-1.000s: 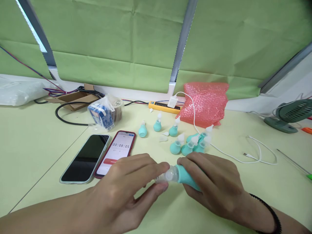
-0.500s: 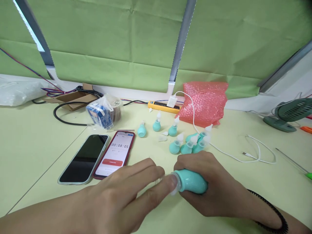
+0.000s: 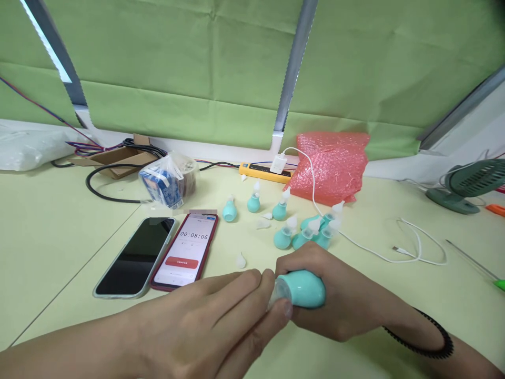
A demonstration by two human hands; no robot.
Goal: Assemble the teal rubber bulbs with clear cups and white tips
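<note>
Low in the front, my right hand (image 3: 343, 295) is closed around the teal squeeze bulb (image 3: 304, 288) of a nasal aspirator, which lies sideways with its mouth to the left. The fingers of my left hand (image 3: 213, 316) are pressed round the clear nozzle part (image 3: 281, 292) at that mouth; its far end is hidden behind them. A loose white tip (image 3: 241, 260) lies on the table just beyond my left hand. Behind my right hand stand several teal aspirators (image 3: 282, 238) with clear tips. One bulb (image 3: 229, 211) farther left lies tilted.
Two phones, one dark (image 3: 136, 258) and one showing a timer (image 3: 187, 252), lie at left. Another loose clear tip (image 3: 263, 224) lies mid-table. Behind are a yellow power strip (image 3: 256, 172), pink bubble wrap (image 3: 331, 166) and a bagged tape roll (image 3: 169, 179). A white cable (image 3: 379, 258) and screwdriver (image 3: 473, 260) lie right.
My right hand and the bulb have shifted slightly left and turned. My left fingers have closed more around the clear part. The loose tip beyond my left hand now shows.
</note>
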